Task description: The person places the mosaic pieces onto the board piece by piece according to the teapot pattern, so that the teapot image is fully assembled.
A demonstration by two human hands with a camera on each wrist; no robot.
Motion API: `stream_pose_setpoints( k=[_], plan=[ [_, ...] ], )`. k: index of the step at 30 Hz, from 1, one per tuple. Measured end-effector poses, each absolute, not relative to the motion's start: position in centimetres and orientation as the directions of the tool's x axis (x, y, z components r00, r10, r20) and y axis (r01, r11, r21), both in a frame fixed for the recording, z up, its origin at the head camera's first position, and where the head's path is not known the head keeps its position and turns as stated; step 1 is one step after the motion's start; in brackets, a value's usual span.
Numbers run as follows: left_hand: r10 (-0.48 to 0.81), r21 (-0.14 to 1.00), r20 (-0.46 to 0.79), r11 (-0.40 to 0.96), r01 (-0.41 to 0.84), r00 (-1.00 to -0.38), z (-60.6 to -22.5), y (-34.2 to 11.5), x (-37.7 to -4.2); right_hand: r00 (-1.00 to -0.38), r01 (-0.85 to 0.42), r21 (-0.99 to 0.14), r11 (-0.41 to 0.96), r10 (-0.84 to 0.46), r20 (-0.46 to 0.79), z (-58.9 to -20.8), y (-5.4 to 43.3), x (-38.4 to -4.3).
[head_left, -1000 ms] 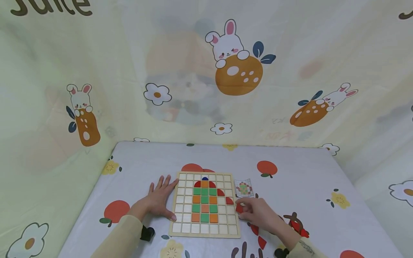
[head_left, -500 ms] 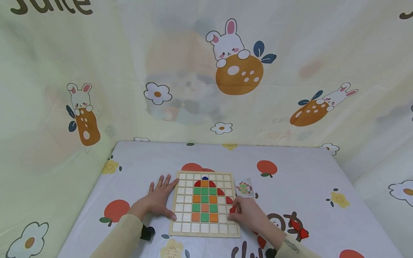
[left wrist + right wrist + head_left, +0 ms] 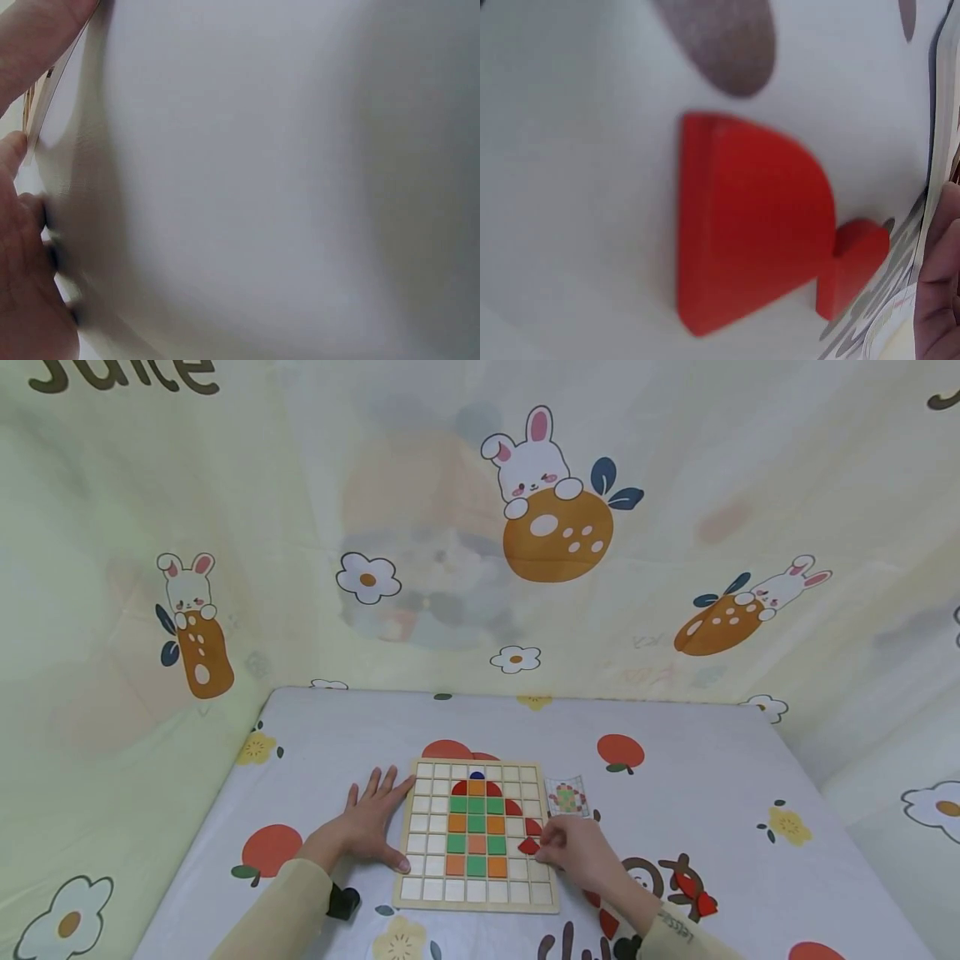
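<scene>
A wooden grid board (image 3: 497, 907) lies on the table with green, orange, salmon, red and blue pieces in its middle cells. Along its left edge my left hand (image 3: 369, 827) is spread, thumb and a finger touching the frame; the left wrist view shows little but cloth beside the hand. Over the board's right part, my right hand (image 3: 577, 852) pinches a red quarter-circle block (image 3: 528, 846) by its right side. That block is tilted at a cell just below another red piece (image 3: 533, 827). Right wrist view: two loose red quarter-circle blocks, one large in view (image 3: 761, 225), one behind (image 3: 853, 262).
A small pattern card (image 3: 567, 797) lies at the board's upper right, showing a coloured design. Loose red blocks (image 3: 608, 924) lie on the printed cloth (image 3: 697, 760), partly under my right forearm. A printed curtain (image 3: 420, 485) stands behind and at both sides.
My right hand has moved left from beside the board to over its right columns, carrying the red quarter-circle block to a cell there. The left hand and board stay in place.
</scene>
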State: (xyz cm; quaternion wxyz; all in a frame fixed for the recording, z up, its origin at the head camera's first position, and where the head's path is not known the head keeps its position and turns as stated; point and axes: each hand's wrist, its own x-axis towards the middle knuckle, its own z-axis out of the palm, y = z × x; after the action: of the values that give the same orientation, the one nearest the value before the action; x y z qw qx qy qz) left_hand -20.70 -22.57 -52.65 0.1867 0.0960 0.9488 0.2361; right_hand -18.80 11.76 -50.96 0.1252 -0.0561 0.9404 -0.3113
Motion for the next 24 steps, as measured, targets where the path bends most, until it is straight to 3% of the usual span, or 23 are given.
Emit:
stream_pose_setpoints(
  k=[5,14,24],
  plan=[
    [0.262,0.473,-0.311,0.876,0.090,-0.914,-52.28,-22.50,-20.58,-0.961,-0.069,-0.588,0.806,-0.211,-0.176,-50.95,11.89,-18.79],
    [0.257,0.464,-0.316,0.882,0.088,-0.913,-52.68,-22.40,-20.64,-0.909,-0.294,-0.532,0.794,-0.405,-0.101,-51.02,11.33,-19.08],
    [0.256,0.466,-0.318,0.881,0.085,-0.913,-52.41,-22.33,-20.72,-0.898,-0.338,-0.491,0.803,-0.431,-0.087,-51.06,12.00,-19.02]
  ],
)
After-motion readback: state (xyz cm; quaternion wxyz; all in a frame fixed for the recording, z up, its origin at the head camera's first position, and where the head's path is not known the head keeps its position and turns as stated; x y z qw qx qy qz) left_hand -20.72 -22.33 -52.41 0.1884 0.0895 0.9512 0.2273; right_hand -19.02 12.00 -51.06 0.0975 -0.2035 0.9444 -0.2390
